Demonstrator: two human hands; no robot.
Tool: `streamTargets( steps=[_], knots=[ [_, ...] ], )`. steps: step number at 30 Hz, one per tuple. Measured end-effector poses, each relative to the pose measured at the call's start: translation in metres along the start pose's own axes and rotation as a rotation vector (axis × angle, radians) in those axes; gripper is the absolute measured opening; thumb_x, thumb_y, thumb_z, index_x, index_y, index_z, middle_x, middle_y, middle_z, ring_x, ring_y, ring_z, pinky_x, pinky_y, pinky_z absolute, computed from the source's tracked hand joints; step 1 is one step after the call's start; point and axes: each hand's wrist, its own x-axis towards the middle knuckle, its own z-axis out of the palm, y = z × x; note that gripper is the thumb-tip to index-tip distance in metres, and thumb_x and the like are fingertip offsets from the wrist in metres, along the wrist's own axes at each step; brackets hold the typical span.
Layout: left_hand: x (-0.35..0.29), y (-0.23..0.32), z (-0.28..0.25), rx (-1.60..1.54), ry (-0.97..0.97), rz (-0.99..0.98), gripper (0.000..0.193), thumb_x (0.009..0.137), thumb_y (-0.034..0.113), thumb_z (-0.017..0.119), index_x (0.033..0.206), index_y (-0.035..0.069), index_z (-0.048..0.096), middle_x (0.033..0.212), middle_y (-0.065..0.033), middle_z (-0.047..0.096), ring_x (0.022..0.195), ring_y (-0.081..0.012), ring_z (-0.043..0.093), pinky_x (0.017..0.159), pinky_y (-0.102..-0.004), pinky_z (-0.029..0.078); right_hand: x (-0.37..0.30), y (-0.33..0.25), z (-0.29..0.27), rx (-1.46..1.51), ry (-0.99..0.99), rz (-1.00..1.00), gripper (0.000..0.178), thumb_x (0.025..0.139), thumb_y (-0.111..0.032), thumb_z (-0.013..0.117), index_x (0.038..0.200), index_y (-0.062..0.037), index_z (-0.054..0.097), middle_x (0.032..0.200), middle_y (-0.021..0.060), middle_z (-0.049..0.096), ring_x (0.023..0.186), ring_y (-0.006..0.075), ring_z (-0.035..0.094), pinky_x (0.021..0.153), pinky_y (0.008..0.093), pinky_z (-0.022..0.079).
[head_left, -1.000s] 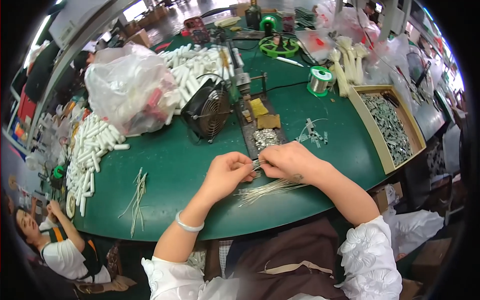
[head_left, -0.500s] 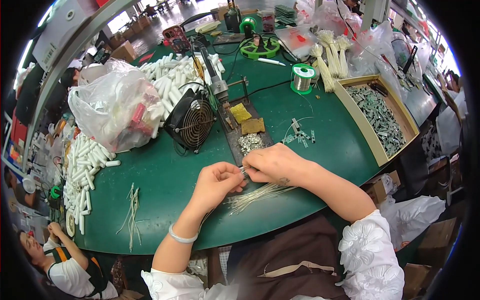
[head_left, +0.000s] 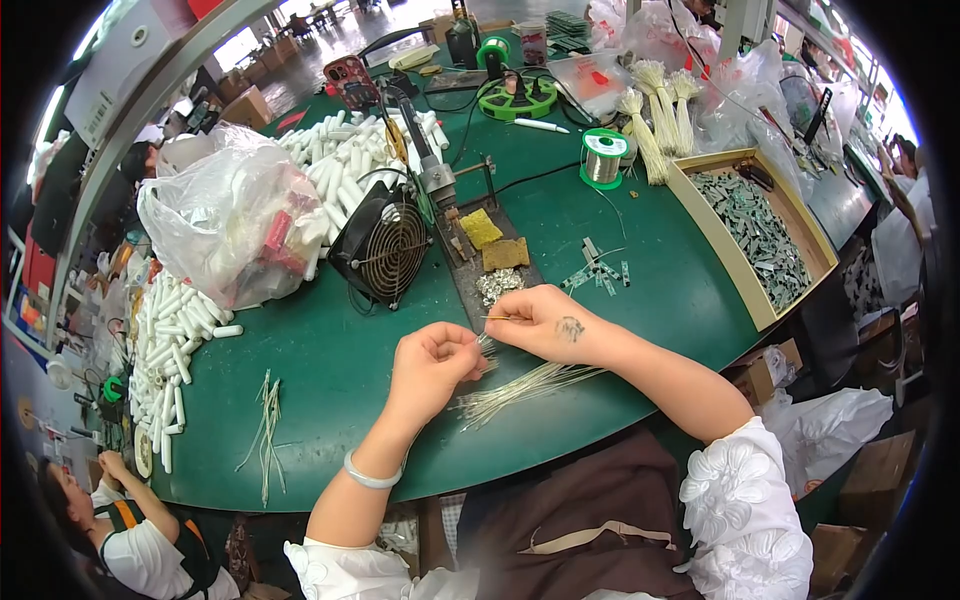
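Observation:
My left hand (head_left: 437, 368) is closed in a pinch, with thin pale wires (head_left: 487, 352) showing at its fingertips. Just up and to the right, my right hand (head_left: 548, 324) also pinches; a thin, yellowish wire-like strand (head_left: 496, 318) pokes out from its fingers. The fingertips of both hands are close together, and what lies inside each pinch is partly hidden. Beneath the right wrist a loose bundle of silvery wires (head_left: 525, 392) lies on the green table (head_left: 340, 400). A smaller bunch of wires (head_left: 268, 430) lies apart at the left.
Beyond my hands are a soldering iron stand (head_left: 438, 180), a yellow sponge (head_left: 482, 228), solder scraps (head_left: 502, 285) and a black fan (head_left: 385, 250). Small circuit boards (head_left: 597, 268), a solder spool (head_left: 604, 158) and a board-filled box (head_left: 682, 205) stand right; white tubes (head_left: 165, 345) pile left.
My right hand has turned, lifting its fingertips slightly up and away from the left ones, and a thin strand now shows at them. My left hand has barely moved.

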Motion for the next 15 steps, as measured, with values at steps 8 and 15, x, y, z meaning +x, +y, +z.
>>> streamTargets(
  steps=[8,15],
  knots=[
    [0.0003,-0.0007,0.0007,0.007,-0.007,0.007,0.008,0.085,0.001,0.057,0.092,-0.003,0.059,0.074,-0.0093,0.065,0.062,-0.0111,0.062,0.058,-0.0219,0.051,-0.0019,-0.0057,0.0003,-0.048,-0.016,0.038,0.022,0.082,-0.02,0.06,0.084,0.0013,0.064,0.06,0.0096,0.057,0.054,0.0124,0.048,0.053,0.0305,0.041],
    [0.0025,-0.0011,0.0034,0.025,0.013,0.02,0.008,0.084,0.003,0.058,0.089,-0.003,0.059,0.072,-0.0077,0.065,0.062,-0.0101,0.061,0.057,-0.0215,0.05,0.0001,-0.0005,0.002,-0.083,0.012,0.007,0.022,0.081,-0.02,0.06,0.083,0.0013,0.063,0.06,0.0099,0.056,0.053,0.0151,0.048,0.053,0.0316,0.041]
  ],
)
